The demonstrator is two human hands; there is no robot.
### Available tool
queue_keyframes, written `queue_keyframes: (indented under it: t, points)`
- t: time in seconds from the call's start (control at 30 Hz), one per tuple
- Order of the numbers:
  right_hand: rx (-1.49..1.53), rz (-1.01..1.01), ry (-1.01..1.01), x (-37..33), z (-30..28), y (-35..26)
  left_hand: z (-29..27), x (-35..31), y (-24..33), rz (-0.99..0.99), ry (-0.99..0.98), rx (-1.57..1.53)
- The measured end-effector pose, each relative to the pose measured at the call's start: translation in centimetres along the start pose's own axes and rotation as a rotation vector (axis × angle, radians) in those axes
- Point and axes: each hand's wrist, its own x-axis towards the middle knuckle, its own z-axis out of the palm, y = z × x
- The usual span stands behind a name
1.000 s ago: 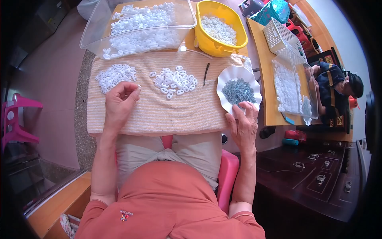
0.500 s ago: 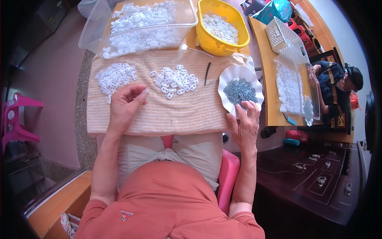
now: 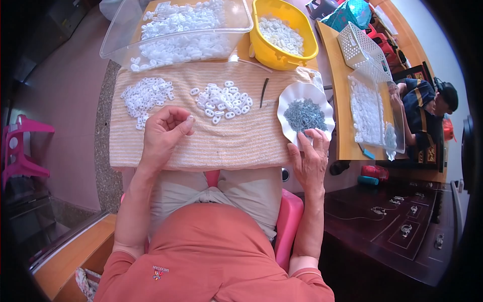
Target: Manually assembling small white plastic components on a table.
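Room: pinkish floor (image 3: 75, 105) is seen at left; at right, a wooden side table (image 3: 345, 146) is flanked by a co-worker (image 3: 420, 103) in dark clothing.
Work surface: the tabletop is covered by a striped towel (image 3: 221, 146), slightly rumpled.
Far side: a clear bin (image 3: 118, 38) and a yellow tub (image 3: 282, 63) are set side by side, both loaded with white parts.
Left hand (image 3: 163, 135): held over the towel, with thumb and index finger drawn nearly together; whether anything is pinched cannot be told.
Right hand (image 3: 312, 158): rested at the near rim of the scalloped white dish (image 3: 285, 132), with fingers bent and slightly parted; no held piece can be made out.
Blue-grey wiry bits (image 3: 304, 114): heaped in the dish, just ahead of the right fingertips and well apart from the left hand; no shared long axis is shown.
White two-holed ovals (image 3: 221, 101): heaped ahead, between the hands, nearer the left.
Small white pieces (image 3: 146, 97): heaped beyond the left hand.
Dark strip (image 3: 264, 93): laid between ovals and dish, its long axis pointed roughly away from the body.
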Motion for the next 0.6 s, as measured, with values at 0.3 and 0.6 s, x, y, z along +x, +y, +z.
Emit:
queue_keyframes:
  t: [0.3,0.6]
  points:
    - [0.004,-0.027,0.026,0.1,0.1,-0.3,-0.2,0.0,-0.3,-0.011,-0.030,-0.003]
    - [-0.017,-0.083,0.149,-0.6,1.1,-0.1,0.2,-0.2,0.0,-0.042,-0.004,-0.071]
